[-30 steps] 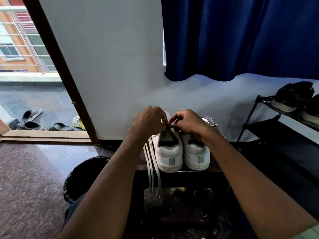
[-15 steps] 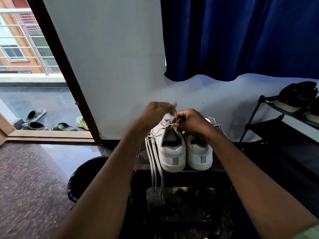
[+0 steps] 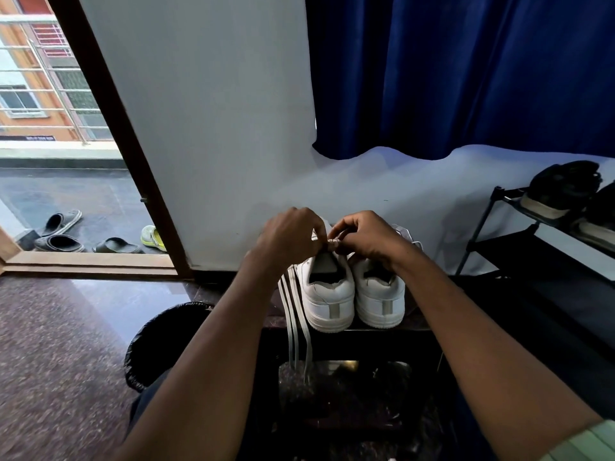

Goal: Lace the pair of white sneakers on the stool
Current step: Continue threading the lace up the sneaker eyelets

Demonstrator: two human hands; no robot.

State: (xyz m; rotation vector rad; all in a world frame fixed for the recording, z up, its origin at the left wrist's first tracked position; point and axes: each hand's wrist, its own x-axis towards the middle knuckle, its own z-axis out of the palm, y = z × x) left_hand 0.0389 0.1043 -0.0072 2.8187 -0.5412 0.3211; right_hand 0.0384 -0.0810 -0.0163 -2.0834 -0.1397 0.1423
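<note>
Head view showed two white sneakers standing side by side on a dark stool [image 3: 412, 327], heels toward the camera. Each heel had a grey tab in the middle. The left sneaker [image 3: 327, 294] had its tongue pulled up. The left hand [image 3: 293, 239] and the right hand [image 3: 364, 236] met just above that tongue, fingers curled, both pinching a small bunch of white lace [image 3: 332, 242]. Two long flat lace ends [image 3: 293, 327] hung down the left side of that shoe, past the stool's edge. The right sneaker [image 3: 379, 294] sat touching the first one, with a bit of loose lace showing at its far side.
</note>
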